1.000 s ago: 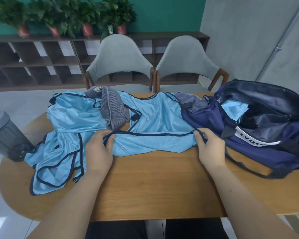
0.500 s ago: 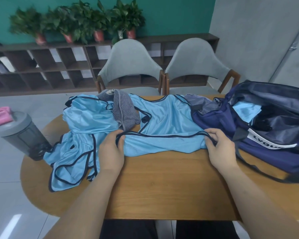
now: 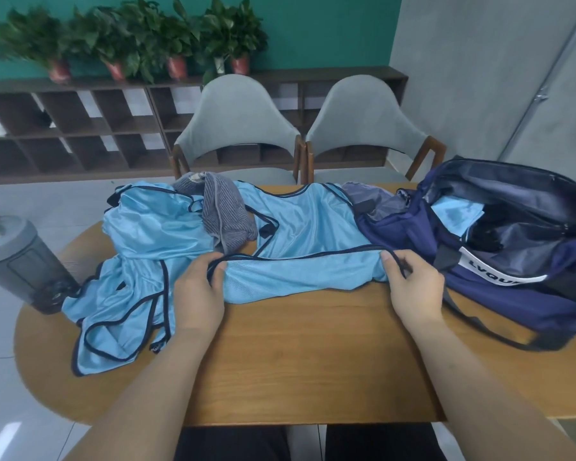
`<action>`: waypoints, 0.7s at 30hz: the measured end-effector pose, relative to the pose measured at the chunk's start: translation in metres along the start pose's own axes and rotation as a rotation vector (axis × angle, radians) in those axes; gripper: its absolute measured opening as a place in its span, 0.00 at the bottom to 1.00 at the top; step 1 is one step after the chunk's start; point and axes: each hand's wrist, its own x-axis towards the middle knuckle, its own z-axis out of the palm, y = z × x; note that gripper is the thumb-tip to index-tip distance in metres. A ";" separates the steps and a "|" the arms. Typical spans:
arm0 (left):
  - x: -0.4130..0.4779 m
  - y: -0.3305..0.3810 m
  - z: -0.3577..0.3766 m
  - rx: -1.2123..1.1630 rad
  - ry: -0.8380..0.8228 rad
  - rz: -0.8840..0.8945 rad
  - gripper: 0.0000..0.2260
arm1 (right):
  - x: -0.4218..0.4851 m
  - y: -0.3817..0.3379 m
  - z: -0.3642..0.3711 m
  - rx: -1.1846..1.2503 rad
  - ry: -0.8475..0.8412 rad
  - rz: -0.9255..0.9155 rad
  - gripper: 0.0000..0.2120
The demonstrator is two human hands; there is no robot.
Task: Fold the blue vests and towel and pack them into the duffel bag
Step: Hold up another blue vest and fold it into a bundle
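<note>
pinching the dark hem of the blue vest [image 3: 300,237] mid-frame on the table [image 3: 313,361] with left hand [image 3: 198,291] and right hand [image 3: 414,289], fingers [image 3: 217,277] curled round the trim, spread wide to straighten the edge for folding; with towel [image 3: 225,214] bunched behind and duffel bag [image 3: 512,304] open at right for packing.

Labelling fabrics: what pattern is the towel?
Towel: grey, fine darker stripes; head view.

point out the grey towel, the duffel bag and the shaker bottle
grey towel [image 3: 225,217]: head view, on its striped middle fold
duffel bag [image 3: 512,301]: head view, on its navy front side
shaker bottle [image 3: 25,264]: head view, on its dark body
</note>
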 end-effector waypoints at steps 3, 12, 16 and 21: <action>0.000 0.009 -0.005 -0.033 0.016 -0.054 0.11 | 0.001 -0.004 0.000 0.016 0.025 -0.006 0.07; 0.086 0.058 -0.068 0.022 0.042 0.143 0.11 | 0.090 -0.104 -0.037 0.037 0.052 -0.205 0.04; 0.140 0.090 -0.106 0.150 0.012 0.229 0.07 | 0.145 -0.146 -0.064 0.074 -0.022 -0.220 0.08; 0.190 0.137 -0.144 0.245 0.011 0.258 0.03 | 0.180 -0.191 -0.095 0.077 -0.120 -0.288 0.04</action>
